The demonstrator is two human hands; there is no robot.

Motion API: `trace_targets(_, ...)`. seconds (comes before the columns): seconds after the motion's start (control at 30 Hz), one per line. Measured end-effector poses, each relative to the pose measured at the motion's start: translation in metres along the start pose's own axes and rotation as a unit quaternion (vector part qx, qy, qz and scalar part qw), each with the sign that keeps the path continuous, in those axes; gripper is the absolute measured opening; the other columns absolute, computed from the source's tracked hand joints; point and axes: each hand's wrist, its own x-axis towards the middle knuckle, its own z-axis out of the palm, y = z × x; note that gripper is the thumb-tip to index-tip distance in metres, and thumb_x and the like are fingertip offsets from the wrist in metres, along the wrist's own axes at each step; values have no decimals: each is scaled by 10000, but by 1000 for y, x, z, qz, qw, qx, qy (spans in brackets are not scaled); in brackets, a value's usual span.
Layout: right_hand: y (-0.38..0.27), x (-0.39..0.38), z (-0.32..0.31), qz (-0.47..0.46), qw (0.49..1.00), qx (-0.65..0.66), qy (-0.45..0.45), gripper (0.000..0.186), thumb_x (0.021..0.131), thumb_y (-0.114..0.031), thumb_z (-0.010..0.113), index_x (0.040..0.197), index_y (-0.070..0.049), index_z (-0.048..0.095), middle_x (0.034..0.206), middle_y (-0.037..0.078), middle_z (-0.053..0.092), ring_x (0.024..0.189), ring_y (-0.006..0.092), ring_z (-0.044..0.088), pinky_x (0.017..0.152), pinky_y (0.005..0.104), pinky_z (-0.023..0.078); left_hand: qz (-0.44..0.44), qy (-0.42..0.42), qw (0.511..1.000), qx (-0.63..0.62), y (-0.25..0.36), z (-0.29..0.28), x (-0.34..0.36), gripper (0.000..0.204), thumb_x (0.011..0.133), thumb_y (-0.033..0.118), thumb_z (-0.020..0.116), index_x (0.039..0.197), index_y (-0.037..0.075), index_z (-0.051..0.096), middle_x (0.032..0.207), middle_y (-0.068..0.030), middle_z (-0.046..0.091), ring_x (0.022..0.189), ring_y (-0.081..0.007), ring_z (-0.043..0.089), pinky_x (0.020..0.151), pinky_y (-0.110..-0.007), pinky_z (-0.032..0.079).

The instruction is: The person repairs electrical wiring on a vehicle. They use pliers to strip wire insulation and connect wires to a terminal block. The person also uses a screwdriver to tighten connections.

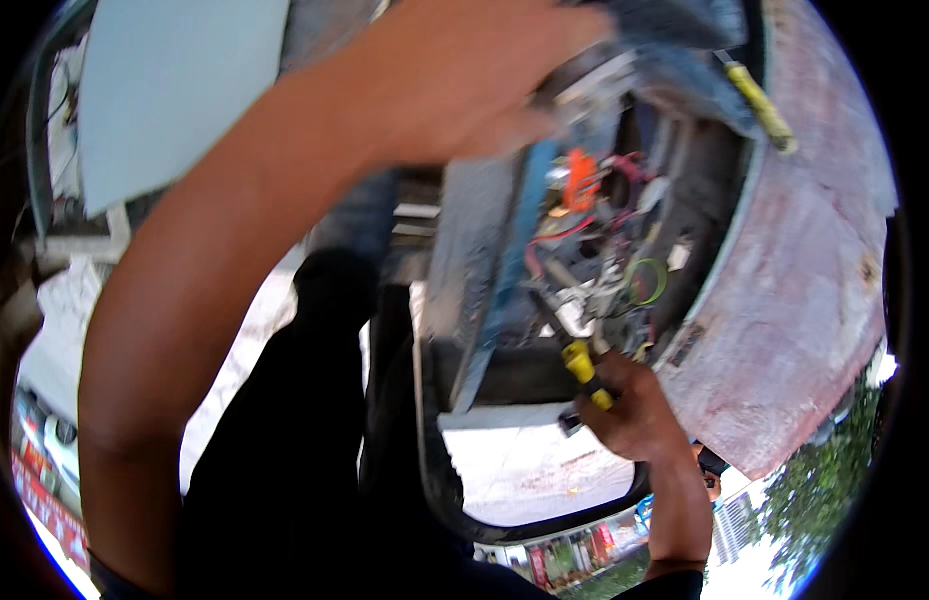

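yellow-black tool (579, 362) in right hand (629, 405); left hand (494, 75) outstretched ahead.

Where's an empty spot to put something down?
The pinkish panel looks bare right of the cavity and below the yellow-handled tool, though it may slope. The pale blue panel beside the left forearm looks bare too. The cavity is crowded: wires, an orange piece and the yellow-and-black tool in the right grip.
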Motion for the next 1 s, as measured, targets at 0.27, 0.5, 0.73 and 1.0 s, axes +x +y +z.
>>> trace_targets(0.27, -20, -11, 1, 20, 922, 381, -70, 115, 920, -21, 785, 965, -54, 684, 1159, 90, 706, 999, 122, 643, 879, 327, 525, -74, -27, 996, -50, 18, -3, -13, 670, 700, 194, 926, 1244, -3, 588, 1225, -209, 623, 1111, -442, 636, 958, -474, 527)
trace_targets(0.5, -50, -9, -13, -88, 980, 175, 30, 193, 874, -41, 680, 1066, -25, 688, 1266, 205, 674, 984, 340, 718, 867, 398, 571, -69, -57, 992, -86, 37, -12, -26, 670, 661, 220, 929, 1201, -9, 604, 1130, -216, 650, 1037, -443, 657, 913, -464, 540)
trace_targets(0.73, -60, -30, -9, -95, 990, 98, 37, 440, 827, -57, 706, 1252, 19, 625, 1416, 302, 559, 1128, 474, 666, 951, 468, 568, -41, -105, 985, -134, 54, -28, -45, 635, 605, 254, 866, 1155, 19, 652, 1090, -186, 646, 975, -411, 661, 848, -469, 544)
trace_targets(1.0, -53, -25, 20, -129, 984, 59, 107, 594, 782, 45, 626, 1369, 91, 546, 1471, 327, 478, 1305, 516, 544, 1107, 485, 460, -37, -91, 988, -117, 66, -32, -61, 644, 605, 268, 924, 1149, 52, 656, 1056, -152, 638, 937, -378, 658, 805, -467, 544)
